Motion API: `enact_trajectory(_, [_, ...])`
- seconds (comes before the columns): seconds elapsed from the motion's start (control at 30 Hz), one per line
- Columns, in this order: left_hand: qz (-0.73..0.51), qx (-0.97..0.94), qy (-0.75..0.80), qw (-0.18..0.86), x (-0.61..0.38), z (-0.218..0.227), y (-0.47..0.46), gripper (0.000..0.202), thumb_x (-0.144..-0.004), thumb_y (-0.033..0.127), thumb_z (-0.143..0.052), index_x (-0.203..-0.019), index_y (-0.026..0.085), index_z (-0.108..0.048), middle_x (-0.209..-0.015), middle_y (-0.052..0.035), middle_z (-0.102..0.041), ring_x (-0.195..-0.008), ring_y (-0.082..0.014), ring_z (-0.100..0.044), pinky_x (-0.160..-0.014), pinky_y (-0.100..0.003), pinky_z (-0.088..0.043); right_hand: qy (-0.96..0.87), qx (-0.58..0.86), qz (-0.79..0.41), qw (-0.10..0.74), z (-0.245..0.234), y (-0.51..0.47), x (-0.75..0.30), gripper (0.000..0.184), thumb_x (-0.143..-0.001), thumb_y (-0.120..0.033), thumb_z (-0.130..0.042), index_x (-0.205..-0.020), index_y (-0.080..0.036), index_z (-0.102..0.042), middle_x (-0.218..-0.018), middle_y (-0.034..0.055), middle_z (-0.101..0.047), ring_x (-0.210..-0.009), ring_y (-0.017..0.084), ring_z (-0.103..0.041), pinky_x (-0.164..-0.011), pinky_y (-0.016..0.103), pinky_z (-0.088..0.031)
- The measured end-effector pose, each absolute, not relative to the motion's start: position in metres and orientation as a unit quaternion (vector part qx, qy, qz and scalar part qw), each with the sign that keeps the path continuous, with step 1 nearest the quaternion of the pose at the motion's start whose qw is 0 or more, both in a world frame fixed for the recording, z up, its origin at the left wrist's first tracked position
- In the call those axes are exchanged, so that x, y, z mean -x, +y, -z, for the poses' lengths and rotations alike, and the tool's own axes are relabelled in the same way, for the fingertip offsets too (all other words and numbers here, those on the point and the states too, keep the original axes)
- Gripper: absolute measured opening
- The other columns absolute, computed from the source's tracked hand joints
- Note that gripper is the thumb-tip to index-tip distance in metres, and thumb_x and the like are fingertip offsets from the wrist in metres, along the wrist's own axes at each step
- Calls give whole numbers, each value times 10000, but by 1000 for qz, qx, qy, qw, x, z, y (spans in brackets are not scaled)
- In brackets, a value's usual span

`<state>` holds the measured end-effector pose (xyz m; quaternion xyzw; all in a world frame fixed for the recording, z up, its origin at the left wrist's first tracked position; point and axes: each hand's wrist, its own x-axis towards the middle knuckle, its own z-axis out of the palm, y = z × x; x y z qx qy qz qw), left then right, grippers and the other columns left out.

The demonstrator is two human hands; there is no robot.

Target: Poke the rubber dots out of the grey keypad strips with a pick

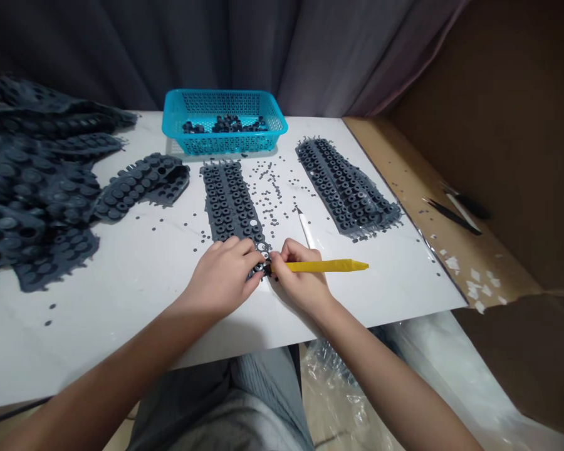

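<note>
A dark grey rubber sheet with rows of ring-shaped knobs lies on the white table, its near end under my hands. My left hand is closed over that end, fingers bent and thumb near the edge knobs. In my right hand is a slim yellow-handled tool, its tail pointing right. The tool's working end is hidden between the fingertips of both hands, at the sheet's near right corner. A few white discs sit on knobs there. A white pen-like stick lies just beyond my right hand.
A second knobbed sheet lies to the right. At the back, a blue basket holds small dark parts. Folded rubber sheets heap up at left. Small dark discs are scattered about. Black tweezers and white scraps rest on cardboard.
</note>
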<state>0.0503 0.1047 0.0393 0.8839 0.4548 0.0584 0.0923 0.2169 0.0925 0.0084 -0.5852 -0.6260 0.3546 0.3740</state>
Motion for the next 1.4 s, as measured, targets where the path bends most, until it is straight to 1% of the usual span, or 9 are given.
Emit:
enact_trajectory(0.37, [-61, -879, 462, 106, -55, -40, 108, 136, -872, 214, -542, -811, 192, -661, -798, -32, -637, -795, -215, -552, -671, -340, -377, -638, 600, -325, 356, -13, 93, -215, 280, -804, -246, -513, -569, -223, -364, -474, -38, -493, -466, 118, -434, -510, 250, -312])
enact_trajectory(0.5, [-46, -904, 423, 32, -60, -40, 106, 182, -864, 120, -521, -712, 162, -612, -709, -54, -615, -734, -220, -551, -639, -340, -346, -643, 599, -316, 356, -12, 93, -214, 282, -796, -232, -511, -566, -223, -348, -465, -44, -468, -461, 115, -412, -501, 252, -291])
enact_trajectory(0.6, [-62, -922, 382, -28, -56, -34, 102, 225, -854, 37, -476, -704, 156, -591, -678, -57, -593, -696, -210, -533, -615, -337, -316, -645, 602, -310, 354, -12, 93, -214, 289, -795, -230, -507, -563, -223, -336, -456, -49, -437, -459, 114, -397, -494, 253, -280])
enact_trajectory(0.67, [-83, -926, 364, -60, -51, -30, 101, 227, -871, 44, -461, -735, 157, -604, -694, -52, -596, -689, -206, -519, -612, -338, -309, -646, 602, -310, 352, -12, 93, -215, 281, -793, -226, -507, -567, -221, -340, -461, -50, -439, -461, 114, -398, -496, 253, -282])
enact_trajectory(0.73, [-104, -925, 360, -69, -45, -27, 101, 177, -899, 111, -478, -823, 158, -631, -747, -49, -613, -716, -208, -517, -623, -338, -320, -646, 602, -312, 350, -12, 93, -215, 272, -789, -219, -509, -570, -219, -349, -468, -49, -452, -465, 114, -407, -499, 252, -287])
enact_trajectory(0.87, [-108, -921, 373, -26, -39, -31, 104, 159, -894, 260, -545, -984, 177, -645, -876, -58, -618, -796, -219, -521, -653, -334, -353, -643, 603, -317, 350, -12, 93, -215, 273, -789, -221, -512, -567, -218, -354, -476, -49, -459, -478, 115, -425, -502, 248, -293])
enact_trajectory(1.1, [-71, -904, 418, 49, -48, -41, 110, 99, -836, 258, -589, -847, 189, -659, -837, -51, -622, -788, -214, -544, -668, -343, -381, -641, 602, -320, 353, -12, 93, -215, 272, -782, -219, -518, -570, -219, -348, -473, -61, -417, -462, 106, -400, -484, 240, -291])
enact_trajectory(1.27, [-24, -893, 446, 56, -60, -50, 111, 71, -775, 211, -606, -803, 168, -654, -834, -63, -636, -822, -249, -566, -678, -377, -397, -638, 598, -326, 359, -11, 93, -215, 269, -781, -211, -513, -570, -217, -348, -484, -56, -442, -467, 104, -420, -485, 235, -303])
enact_trajectory(1.4, [16, -890, 451, 70, -68, -56, 114, 61, -769, 171, -579, -769, 164, -640, -845, -63, -642, -849, -258, -573, -692, -385, -403, -643, 599, -317, 357, -11, 93, -215, 270, -771, -203, -512, -563, -218, -341, -471, -58, -412, -463, 105, -393, -479, 240, -281])
